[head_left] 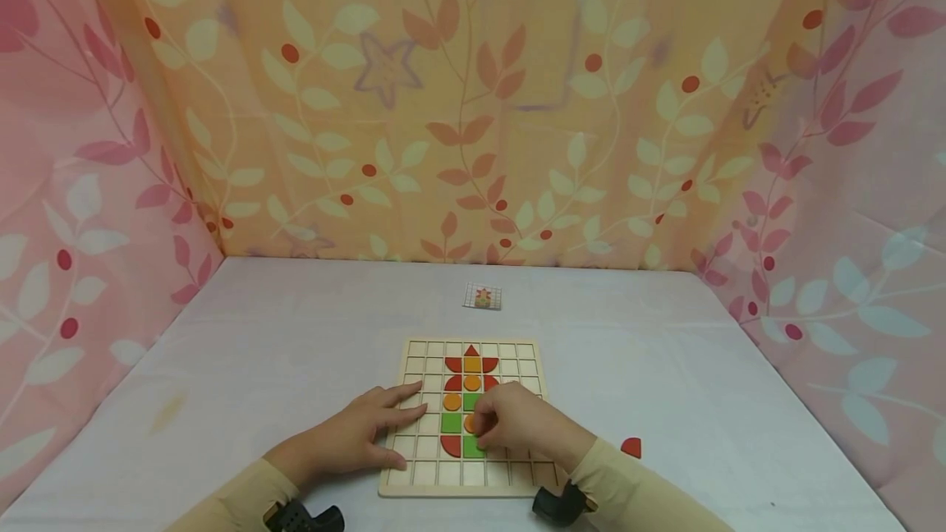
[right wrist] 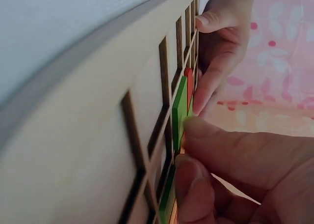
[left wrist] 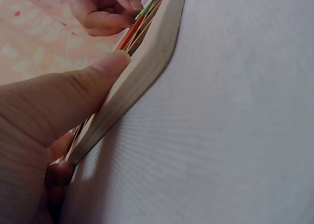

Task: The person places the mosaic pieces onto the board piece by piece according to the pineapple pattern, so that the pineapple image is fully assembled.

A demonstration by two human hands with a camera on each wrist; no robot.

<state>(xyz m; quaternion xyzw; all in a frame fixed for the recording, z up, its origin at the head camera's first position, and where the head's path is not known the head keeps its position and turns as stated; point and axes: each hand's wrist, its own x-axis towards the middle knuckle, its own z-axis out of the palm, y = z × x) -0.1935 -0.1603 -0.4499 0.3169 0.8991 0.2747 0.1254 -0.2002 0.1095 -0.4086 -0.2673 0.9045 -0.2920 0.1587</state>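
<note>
A wooden grid board lies on the table with flat red, orange and green tiles set in its middle columns. My left hand steadies its left side, fingers reaching over the squares and thumb resting on the rim. Over the lower middle, my right hand is bent with thumb and forefinger close together. In the right wrist view, its thumb tip is at a green square tile, its forefinger beside another green tile. Whether it pinches a tile is hidden.
A red rounded tile lies on the white tabletop right of the board, beside the right sleeve. Beyond the board is a small pattern card printed with a tiled figure. Patterned cloth surrounds the table's back and sides.
</note>
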